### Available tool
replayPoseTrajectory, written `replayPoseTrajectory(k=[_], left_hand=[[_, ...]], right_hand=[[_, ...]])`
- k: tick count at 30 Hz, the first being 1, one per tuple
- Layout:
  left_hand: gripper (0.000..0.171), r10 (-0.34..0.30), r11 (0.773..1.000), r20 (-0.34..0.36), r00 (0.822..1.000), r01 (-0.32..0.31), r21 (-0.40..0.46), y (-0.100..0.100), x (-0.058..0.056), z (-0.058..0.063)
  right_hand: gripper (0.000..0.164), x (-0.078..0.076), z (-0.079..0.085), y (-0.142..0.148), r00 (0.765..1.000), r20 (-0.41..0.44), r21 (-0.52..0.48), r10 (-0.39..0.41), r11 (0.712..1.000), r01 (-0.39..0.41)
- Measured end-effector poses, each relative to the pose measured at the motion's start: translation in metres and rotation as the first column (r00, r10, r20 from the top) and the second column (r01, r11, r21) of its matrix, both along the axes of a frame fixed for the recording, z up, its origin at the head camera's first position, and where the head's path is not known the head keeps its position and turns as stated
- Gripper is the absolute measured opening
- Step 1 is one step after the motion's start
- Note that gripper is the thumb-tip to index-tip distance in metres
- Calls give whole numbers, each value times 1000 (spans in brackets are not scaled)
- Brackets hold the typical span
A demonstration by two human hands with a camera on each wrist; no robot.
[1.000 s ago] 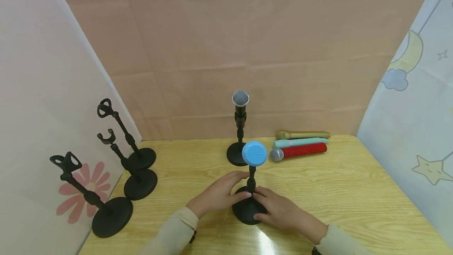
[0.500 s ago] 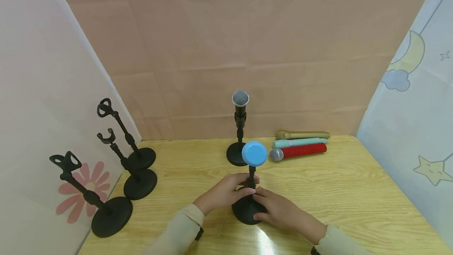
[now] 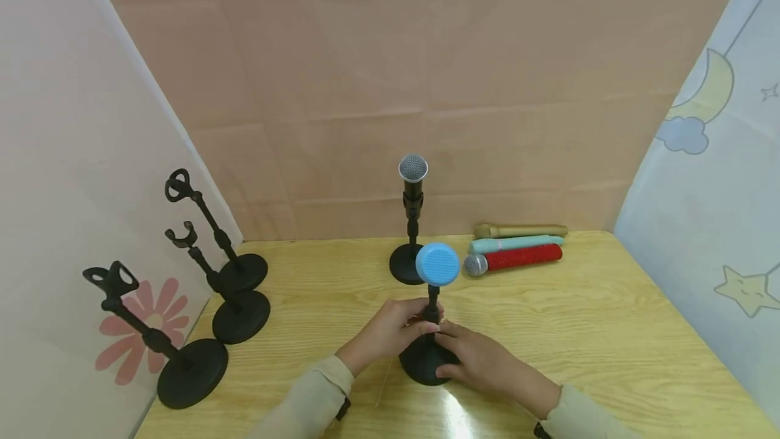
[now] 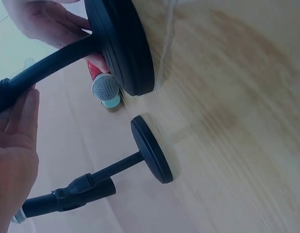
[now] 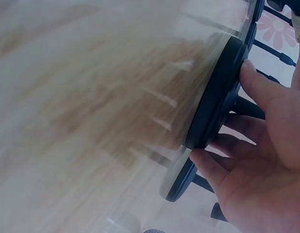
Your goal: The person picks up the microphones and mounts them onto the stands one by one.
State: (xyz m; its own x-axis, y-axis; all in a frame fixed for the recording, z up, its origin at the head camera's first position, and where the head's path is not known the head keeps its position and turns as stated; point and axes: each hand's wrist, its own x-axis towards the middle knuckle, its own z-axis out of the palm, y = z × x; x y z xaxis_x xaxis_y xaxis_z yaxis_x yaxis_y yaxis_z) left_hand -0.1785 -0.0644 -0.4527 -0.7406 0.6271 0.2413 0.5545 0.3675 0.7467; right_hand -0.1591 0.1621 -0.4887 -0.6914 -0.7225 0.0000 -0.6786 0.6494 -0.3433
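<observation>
A blue-headed microphone (image 3: 437, 264) sits upright in a black microphone stand (image 3: 420, 363) in front of me. My left hand (image 3: 386, 334) grips the stand's pole below the microphone, and the left wrist view shows its fingers (image 4: 23, 116) against the pole. My right hand (image 3: 481, 361) holds the round base; in the right wrist view its thumb and fingertips lie on the base's edge (image 5: 215, 94). Just behind stands a second microphone stand (image 3: 405, 264), bearing a black microphone (image 3: 414, 171) with a silver mesh head.
Three black stands (image 3: 191, 374) without microphones line the left side of the wooden table (image 3: 585, 330). At the back right lie a gold microphone (image 3: 524, 231), a light teal microphone (image 3: 518, 244) and a red microphone (image 3: 524, 258). Cloth walls surround the table's back and sides.
My left hand has shifted slightly right and closed its fingers further round the pole. The right hand stays on the base. The stand and blue microphone have hardly moved.
</observation>
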Motion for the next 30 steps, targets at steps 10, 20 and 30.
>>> replayPoseTrajectory(k=[10, 20, 30], left_hand=[[26, 113, 994, -100, 988, -112, 17, 6, 11, -4], [31, 285, 958, -164, 944, -281, 51, 16, 27, -8], [32, 467, 884, -271, 842, -451, 122, 24, 30, -8]], right_hand=[[62, 3, 2, -1, 1000, 14, -13, -18, 1000, 18], [63, 6, 1, 1, 1000, -14, -47, 0, 999, 0], [63, 5, 0, -2, 1000, -12, -41, -17, 999, 16]])
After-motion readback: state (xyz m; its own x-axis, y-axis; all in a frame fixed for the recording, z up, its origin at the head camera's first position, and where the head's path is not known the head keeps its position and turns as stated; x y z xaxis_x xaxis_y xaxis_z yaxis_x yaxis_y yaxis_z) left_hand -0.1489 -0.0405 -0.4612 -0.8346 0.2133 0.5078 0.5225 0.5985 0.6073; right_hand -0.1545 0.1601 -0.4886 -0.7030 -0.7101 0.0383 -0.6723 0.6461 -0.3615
